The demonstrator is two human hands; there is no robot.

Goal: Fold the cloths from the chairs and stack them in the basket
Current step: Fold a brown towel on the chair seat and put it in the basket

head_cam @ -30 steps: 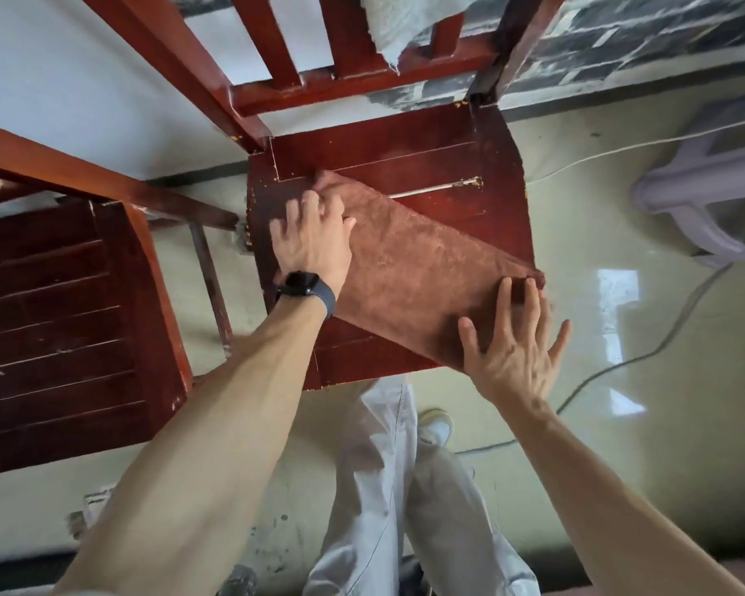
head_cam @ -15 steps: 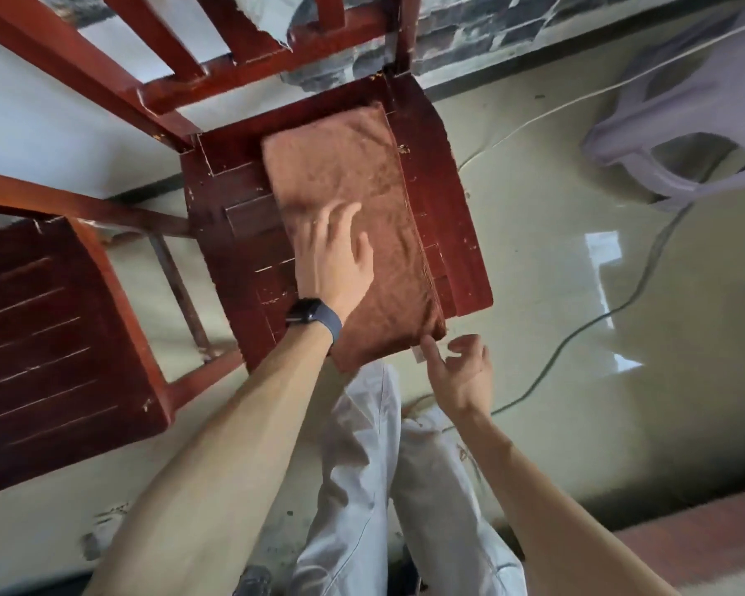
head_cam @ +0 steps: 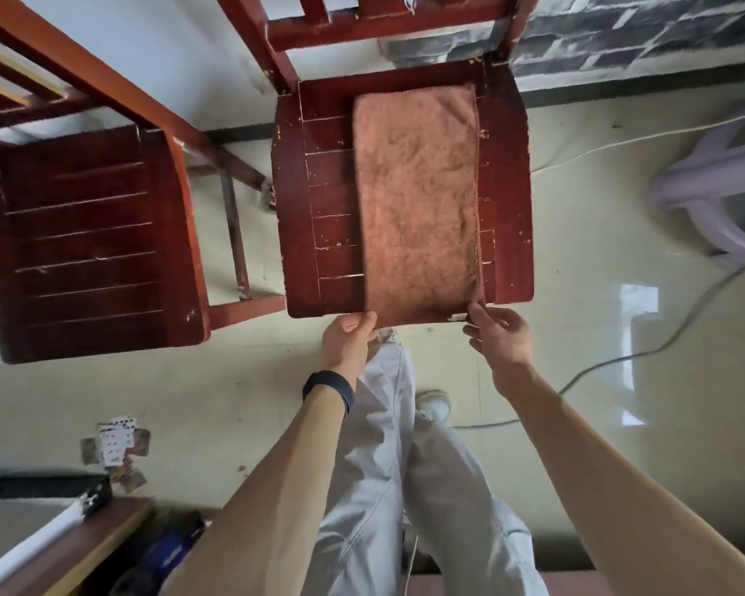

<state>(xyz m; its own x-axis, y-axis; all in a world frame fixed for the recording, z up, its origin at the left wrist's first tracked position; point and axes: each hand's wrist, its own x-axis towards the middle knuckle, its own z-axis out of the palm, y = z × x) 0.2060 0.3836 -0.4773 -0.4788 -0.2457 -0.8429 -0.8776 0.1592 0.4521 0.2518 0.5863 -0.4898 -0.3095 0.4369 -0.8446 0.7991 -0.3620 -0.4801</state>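
A brown terry cloth (head_cam: 418, 200) lies folded into a long strip on the seat of a red wooden chair (head_cam: 508, 200), running from the backrest to the front edge. My left hand (head_cam: 347, 342) pinches the cloth's near left corner at the seat's front edge. My right hand (head_cam: 497, 335) pinches the near right corner, next to a small white label. A scrap of pale cloth (head_cam: 407, 1) hangs on the chair's backrest at the top edge. No basket is in view.
A second red wooden chair (head_cam: 87, 243) stands to the left. A pale plastic stool (head_cam: 715, 195) is on the floor at the right, with cables (head_cam: 646, 350) trailing across the tiles. Playing cards (head_cam: 115, 449) lie on the floor at the lower left beside a wooden ledge (head_cam: 74, 548).
The cloth was turned from a diagonal to lie straight along the seat. My left hand left the top of the cloth and both hands now pinch its near corners.
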